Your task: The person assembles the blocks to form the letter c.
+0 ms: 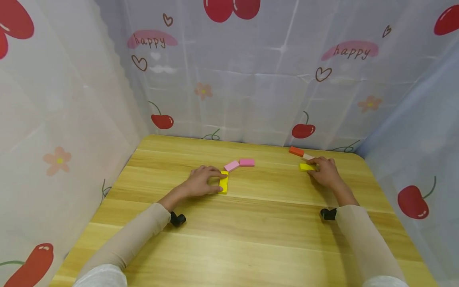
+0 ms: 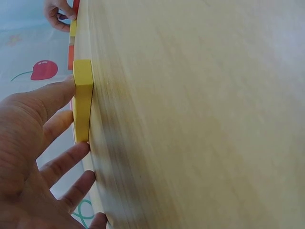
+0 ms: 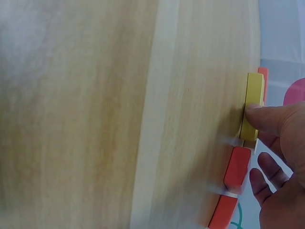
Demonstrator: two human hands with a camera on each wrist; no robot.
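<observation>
My left hand [image 1: 204,181] pinches a yellow block [image 1: 224,184] between thumb and fingers, at its two ends in the head view. A light pink block [image 1: 231,166] lies at its far end, with a darker pink block [image 1: 247,162] just right of that. My right hand [image 1: 325,172] grips another yellow block [image 1: 306,167], its thumb laid on the near face in the right wrist view. Behind this block lie an orange-red block [image 1: 296,151] and a cream block [image 1: 307,157], the latter partly covered by fingers. Two red blocks [image 3: 237,167] [image 3: 223,212] beside the right hand are hidden in the head view.
The wooden table [image 1: 244,239] runs back to a patterned curtain [image 1: 251,99], with more curtain along both sides. A black wrist camera [image 1: 177,219] sits at the left cuff, and another black wrist camera [image 1: 328,214] at the right cuff.
</observation>
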